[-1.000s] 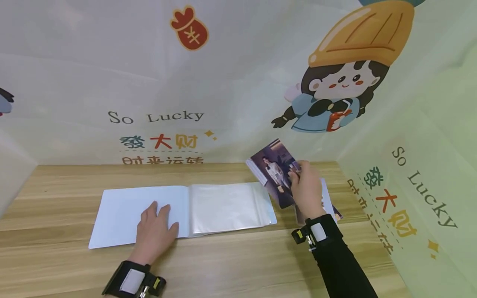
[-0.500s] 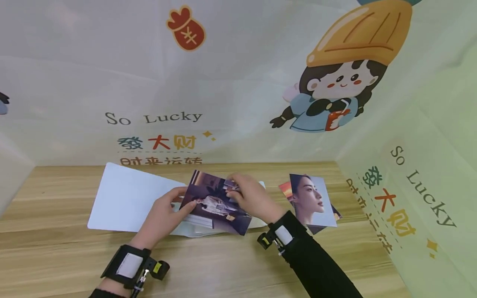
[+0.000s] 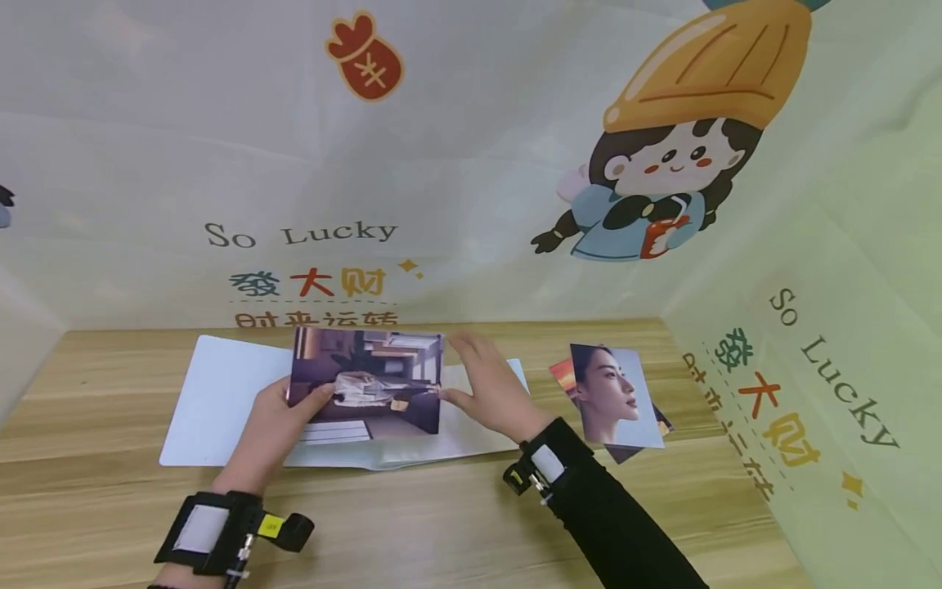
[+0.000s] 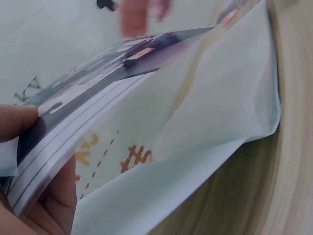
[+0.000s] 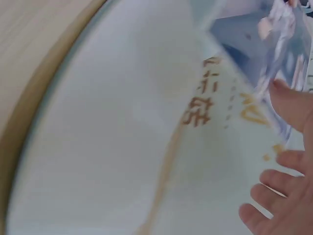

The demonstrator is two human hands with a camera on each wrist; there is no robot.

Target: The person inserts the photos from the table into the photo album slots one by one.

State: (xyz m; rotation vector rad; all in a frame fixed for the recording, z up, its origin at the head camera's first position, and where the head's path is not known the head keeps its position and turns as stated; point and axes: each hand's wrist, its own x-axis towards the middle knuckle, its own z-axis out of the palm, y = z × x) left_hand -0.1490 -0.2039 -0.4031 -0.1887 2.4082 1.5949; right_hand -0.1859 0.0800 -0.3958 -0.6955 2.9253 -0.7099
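Observation:
My left hand (image 3: pixel 261 421) pinches a photo print (image 3: pixel 405 352), thumb on its face and fingers beneath. The print has a dark purple room, a person in pale clothes lying sideways in it, and a white lined strip near its lower left. It is raised above an open photo album (image 3: pixel 213 401) with a pale blue-white cover and clear sleeves. At the print's right end is my right hand (image 3: pixel 496 393), its thumb at the edge and its fingers extended. In the right wrist view those fingers (image 5: pixel 276 181) are spread, and the print (image 5: pixel 244 39) is blurred.
Several loose photos (image 3: pixel 614 401) overlap on the wooden table (image 3: pixel 412 523) to the right, a face in profile on top. A printed cloth backdrop (image 3: pixel 471 164) rises behind the table and along its right side.
The photo came from the right-hand pile across to the album and passed into my left hand's grip. It has since turned level and shifted left; the right hand's grip has loosened.

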